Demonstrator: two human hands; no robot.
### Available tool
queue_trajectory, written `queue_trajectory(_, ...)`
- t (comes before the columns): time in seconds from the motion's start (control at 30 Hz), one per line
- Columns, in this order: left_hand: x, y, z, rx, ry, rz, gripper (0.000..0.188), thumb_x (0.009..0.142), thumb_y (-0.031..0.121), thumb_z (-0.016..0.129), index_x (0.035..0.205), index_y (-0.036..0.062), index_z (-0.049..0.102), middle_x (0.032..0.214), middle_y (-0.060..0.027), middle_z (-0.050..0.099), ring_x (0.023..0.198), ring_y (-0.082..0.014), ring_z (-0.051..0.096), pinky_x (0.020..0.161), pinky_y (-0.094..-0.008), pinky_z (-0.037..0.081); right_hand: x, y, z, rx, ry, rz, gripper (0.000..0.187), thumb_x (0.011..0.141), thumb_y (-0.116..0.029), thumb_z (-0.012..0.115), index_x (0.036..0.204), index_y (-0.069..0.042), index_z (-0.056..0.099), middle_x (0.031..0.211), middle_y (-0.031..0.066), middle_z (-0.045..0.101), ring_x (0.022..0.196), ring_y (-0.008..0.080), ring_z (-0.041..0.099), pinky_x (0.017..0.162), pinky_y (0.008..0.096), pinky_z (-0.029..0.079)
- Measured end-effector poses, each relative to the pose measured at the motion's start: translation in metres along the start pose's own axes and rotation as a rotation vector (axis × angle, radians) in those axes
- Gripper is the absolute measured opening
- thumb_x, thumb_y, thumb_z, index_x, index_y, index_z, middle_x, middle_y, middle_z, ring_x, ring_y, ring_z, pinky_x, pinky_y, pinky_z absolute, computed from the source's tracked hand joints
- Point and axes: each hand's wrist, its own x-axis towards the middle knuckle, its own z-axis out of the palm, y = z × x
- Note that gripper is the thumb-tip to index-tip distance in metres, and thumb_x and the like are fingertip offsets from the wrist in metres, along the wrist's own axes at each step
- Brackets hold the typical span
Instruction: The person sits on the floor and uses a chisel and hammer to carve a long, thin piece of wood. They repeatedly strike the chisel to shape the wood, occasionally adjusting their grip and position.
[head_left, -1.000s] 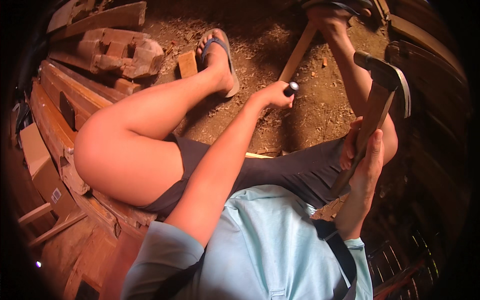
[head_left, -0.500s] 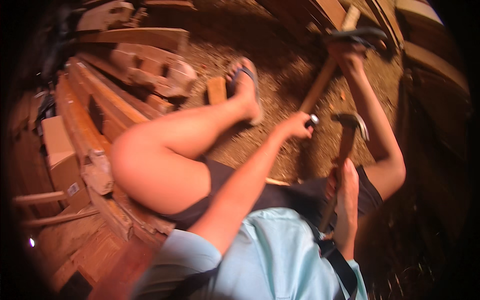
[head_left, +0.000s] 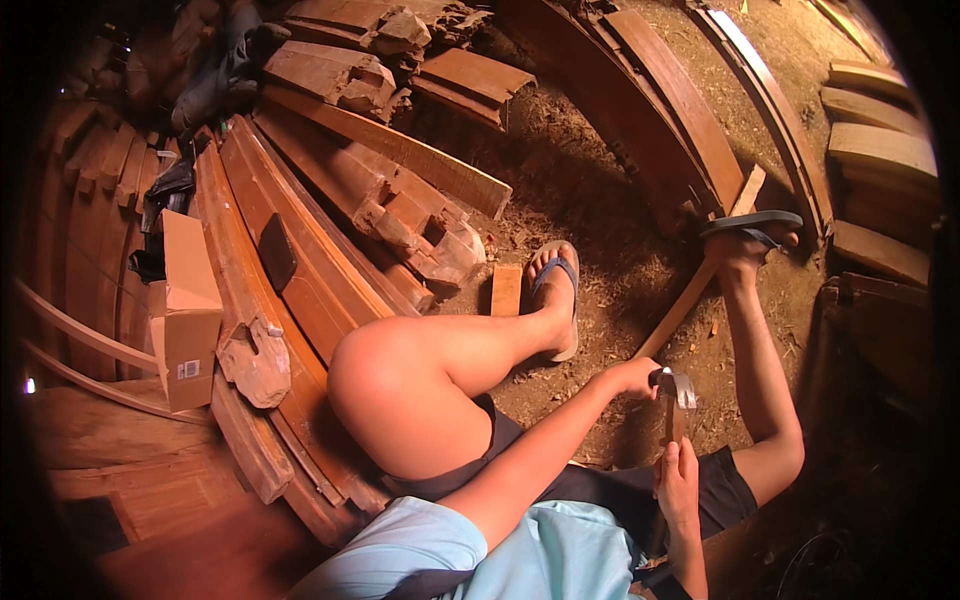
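My left hand [head_left: 632, 379] is closed in a fist around what looks like a chisel [head_left: 656, 377]. Only its dark handle end with a metal cap shows; the blade is hidden. In my right hand [head_left: 679, 487] is a claw hammer [head_left: 684, 391], gripped by its wooden handle. The metal hammer head is right beside the capped end; whether they touch I cannot tell. A narrow wooden strip [head_left: 690, 298] slants from near my left hand toward my right foot [head_left: 742, 250], whose sandal crosses its far part.
Long brown boards and carved beams [head_left: 300, 255] lie piled along my left, with a phone-like dark slab [head_left: 277, 252] on them. A cardboard box [head_left: 190, 335] stands near the left edge. A small wood block [head_left: 506, 290] rests by my left foot. Planks [head_left: 880, 150] are stacked at the far right.
The hammer head has come to the chisel's capped end; before, it was apart from it to the right. My view has shifted, so more of the wood piles shows.
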Motion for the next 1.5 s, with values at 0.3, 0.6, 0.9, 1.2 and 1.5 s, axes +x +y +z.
queue_trajectory(0.3, 0.013, -0.025, 0.001, -0.128, -0.172, -0.150, 0.006, 0.074, 0.003, 0.065, 0.079, 0.0064, 0.066, 0.071, -0.0028, 0.066, 0.068, -0.0123, 0.059, 0.063, -0.0321, 0.049, 0.003, -0.016, -0.013, -0.047, 0.009, 0.083, 0.035, 0.102, -0.039, 0.043, 0.090, -0.007, 0.047, 0.070, -0.0008, 0.046, 0.063, 0.0105, 0.044, 0.055, 0.0289, 0.041)
queue_trajectory(0.6, 0.003, -0.035, -0.017, -0.084, -0.124, -0.127, 0.012, 0.082, 0.010, 0.056, 0.080, 0.0025, 0.065, 0.083, -0.0089, 0.071, 0.078, -0.0163, 0.066, 0.074, -0.0326, 0.052, -0.003, -0.064, -0.020, 0.421, 0.012, -0.110, 0.038, 0.100, -0.048, 0.043, 0.092, -0.011, 0.043, 0.067, -0.0002, 0.043, 0.049, 0.0085, 0.040, 0.043, 0.0232, 0.035)
queue_trajectory(0.9, 0.015, 0.036, -0.049, -0.398, -0.160, 0.177, 0.023, 0.085, 0.014, 0.069, 0.076, 0.0097, 0.048, 0.081, -0.0084, 0.065, 0.075, -0.0170, 0.065, 0.056, -0.0317, 0.054, 0.007, -0.010, -0.023, 0.255, 0.086, 0.021, 0.038, 0.100, -0.048, 0.040, 0.085, -0.013, 0.042, 0.059, 0.0018, 0.046, 0.042, 0.0124, 0.046, 0.035, 0.0262, 0.037)
queue_trajectory(1.2, 0.003, 0.039, -0.040, -0.290, 0.092, 0.063, 0.011, 0.062, -0.003, 0.054, 0.071, 0.0036, 0.055, 0.083, -0.0089, 0.064, 0.088, -0.0173, 0.061, 0.080, -0.0319, 0.048, 0.012, -0.033, -0.017, 0.266, 0.158, 0.136, 0.042, 0.100, -0.051, 0.040, 0.103, -0.010, 0.050, 0.065, -0.0016, 0.042, 0.044, 0.0050, 0.037, 0.039, 0.0203, 0.032)
queue_trajectory(1.5, 0.010, 0.050, -0.043, -0.192, 0.085, 0.169, 0.012, 0.064, -0.006, 0.052, 0.071, 0.0032, 0.053, 0.076, -0.0049, 0.061, 0.085, -0.0154, 0.061, 0.080, -0.0310, 0.049, 0.014, -0.019, -0.012, 0.267, 0.123, 0.168, 0.037, 0.101, -0.048, 0.041, 0.096, -0.012, 0.047, 0.065, -0.0019, 0.043, 0.044, 0.0046, 0.037, 0.040, 0.0207, 0.032)
